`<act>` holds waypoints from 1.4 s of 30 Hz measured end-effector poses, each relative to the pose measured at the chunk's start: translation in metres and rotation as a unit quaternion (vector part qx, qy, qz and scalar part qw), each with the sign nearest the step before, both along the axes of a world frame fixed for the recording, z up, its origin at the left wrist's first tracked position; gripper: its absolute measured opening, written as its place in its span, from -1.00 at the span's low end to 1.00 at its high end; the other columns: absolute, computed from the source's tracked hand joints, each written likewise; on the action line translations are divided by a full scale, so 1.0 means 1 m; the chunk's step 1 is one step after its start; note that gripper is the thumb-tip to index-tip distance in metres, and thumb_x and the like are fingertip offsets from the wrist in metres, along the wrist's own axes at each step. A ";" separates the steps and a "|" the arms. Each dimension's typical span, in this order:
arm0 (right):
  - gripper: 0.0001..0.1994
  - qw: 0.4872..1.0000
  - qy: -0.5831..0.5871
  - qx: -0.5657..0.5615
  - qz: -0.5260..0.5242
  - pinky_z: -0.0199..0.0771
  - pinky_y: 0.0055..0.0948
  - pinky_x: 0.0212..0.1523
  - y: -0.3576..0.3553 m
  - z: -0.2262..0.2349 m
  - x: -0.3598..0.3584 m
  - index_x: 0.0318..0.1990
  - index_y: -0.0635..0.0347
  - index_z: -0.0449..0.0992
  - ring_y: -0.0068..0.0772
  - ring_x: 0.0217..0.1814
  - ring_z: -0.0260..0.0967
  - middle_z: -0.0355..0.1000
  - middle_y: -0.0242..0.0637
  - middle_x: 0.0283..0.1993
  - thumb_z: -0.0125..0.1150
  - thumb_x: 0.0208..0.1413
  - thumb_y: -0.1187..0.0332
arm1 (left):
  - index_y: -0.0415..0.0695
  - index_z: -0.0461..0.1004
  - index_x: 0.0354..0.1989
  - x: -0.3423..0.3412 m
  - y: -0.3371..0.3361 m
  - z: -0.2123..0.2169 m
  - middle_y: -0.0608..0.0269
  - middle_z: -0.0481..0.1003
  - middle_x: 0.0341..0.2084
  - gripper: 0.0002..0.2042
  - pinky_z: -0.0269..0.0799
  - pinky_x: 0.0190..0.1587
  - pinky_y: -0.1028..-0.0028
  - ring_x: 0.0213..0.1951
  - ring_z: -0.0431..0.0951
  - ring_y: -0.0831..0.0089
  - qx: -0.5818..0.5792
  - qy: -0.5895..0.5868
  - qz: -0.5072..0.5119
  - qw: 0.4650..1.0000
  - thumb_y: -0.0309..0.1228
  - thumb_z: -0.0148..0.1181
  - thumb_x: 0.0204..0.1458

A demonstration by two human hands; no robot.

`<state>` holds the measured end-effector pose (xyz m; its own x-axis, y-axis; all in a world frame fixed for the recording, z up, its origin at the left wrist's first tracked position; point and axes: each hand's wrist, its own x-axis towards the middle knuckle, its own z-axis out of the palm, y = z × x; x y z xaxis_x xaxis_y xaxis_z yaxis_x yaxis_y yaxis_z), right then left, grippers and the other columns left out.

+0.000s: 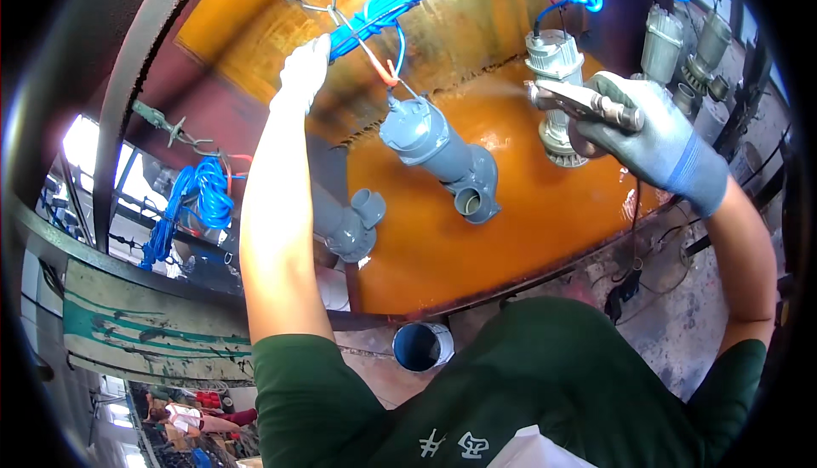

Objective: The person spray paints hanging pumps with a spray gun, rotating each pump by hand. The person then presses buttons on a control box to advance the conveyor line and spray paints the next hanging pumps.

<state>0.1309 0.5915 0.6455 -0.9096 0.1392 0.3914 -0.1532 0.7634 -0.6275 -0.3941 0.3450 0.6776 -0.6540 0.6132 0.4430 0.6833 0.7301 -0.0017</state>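
Observation:
My left hand [305, 74], in a white glove, reaches up and closes on the end of a bundled blue cable [387, 10]. Below that bundle a grey-blue submersible pump [438, 149] hangs tilted from a hook and wire, its round outlet facing me. My right hand [651, 128], in a grey coated glove, grips a metal spray gun [587, 104]. The gun's nozzle points left toward the hanging pump, and a faint mist shows in front of it. Behind the gun hangs a paler, unpainted-looking pump [555, 64], partly hidden by the gun and hand.
An orange-brown wet panel [408, 255] lies behind and beneath the pumps. Another grey pump [349, 225] hangs partly behind my left forearm. More pumps [662, 42] hang at far right. A bucket [423, 346] stands on the floor near me. A person [183, 417] is at lower left.

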 end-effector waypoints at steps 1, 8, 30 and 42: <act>-0.71 0.992 0.085 0.086 -0.033 0.53 -0.18 -0.24 -0.004 -0.015 0.000 0.05 0.16 0.60 -0.06 -0.34 0.56 0.54 -0.10 -0.38 0.40 0.21 0.33 | 0.00 0.62 0.12 0.001 0.002 0.002 0.02 0.68 0.00 -0.45 0.44 0.23 -0.02 0.12 0.61 -0.14 -0.013 0.014 0.012 1.000 0.08 -0.26 0.44; -0.83 0.978 -0.121 -0.134 0.105 0.60 -0.33 -0.16 -0.042 -0.073 0.049 -0.13 0.26 0.62 -0.31 -0.28 0.65 0.67 -0.22 -0.29 0.42 0.21 0.38 | 0.04 0.64 0.04 0.023 -0.033 -0.002 0.02 0.68 -0.04 -0.45 0.43 0.21 -0.02 0.08 0.60 -0.17 -0.040 0.046 -0.006 0.998 0.07 -0.31 0.46; -0.78 0.975 -0.216 0.053 0.005 0.59 -0.17 -0.22 -0.008 -0.038 0.007 -0.04 0.04 0.59 -0.19 -0.33 0.63 0.58 -0.27 -0.46 0.29 0.31 0.16 | 0.17 0.65 0.17 0.038 -0.071 -0.036 -0.05 0.55 0.15 -0.59 0.41 0.31 0.05 0.19 0.53 -0.06 0.044 0.110 -0.045 0.992 0.04 -0.02 0.41; -0.65 0.940 -0.268 0.210 0.040 0.61 -0.04 -0.08 -0.008 -0.050 -0.072 -0.14 0.18 0.52 0.10 -0.11 0.64 0.63 -0.01 -0.26 0.33 0.26 0.05 | 0.05 0.54 0.38 0.045 -0.069 -0.042 -0.07 0.48 0.26 -0.44 0.36 0.35 0.05 0.24 0.48 -0.11 0.063 0.101 -0.003 0.993 0.11 -0.01 0.40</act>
<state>0.0593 0.5840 0.5955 -0.9927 -0.0028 -0.1204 0.0310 0.9602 -0.2777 -0.3487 0.2755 0.6357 -0.5406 0.5476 0.6387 0.6826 0.7292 -0.0475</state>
